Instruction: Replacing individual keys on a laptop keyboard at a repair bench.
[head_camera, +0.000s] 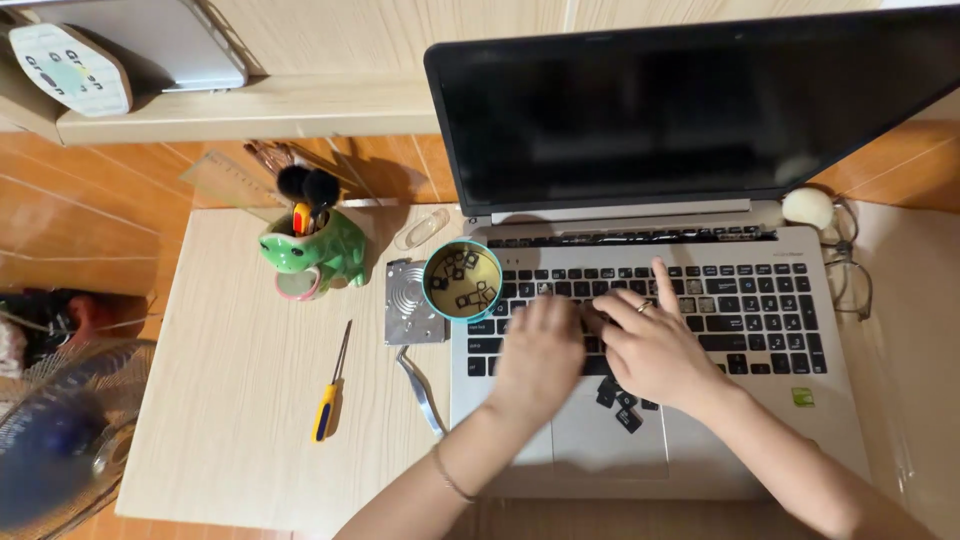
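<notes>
Both hands down on the laptop keyboard (650, 300), mid-row. Left hand (540, 355) lying palm down with fingers curled onto the keys, can't tell if anything is pinched under there. Right hand (650, 350) also on the keys, ring showing, index finger stretched up toward the top rows, rest loosely bent; not gripping anything visible. Just below the right hand, a few loose black keycaps (620, 400) scattered at the touchpad's top edge. Up and left of the left hand, a teal cup (462, 282) with more keycaps inside, sitting on the laptop's corner. Further left on the pale wooden surface (240, 400): metal tweezers (420, 390), a round-patterned metal plate (410, 303), yellow-handled screwdriver (330, 390), green frog pen holder (315, 252).
</notes>
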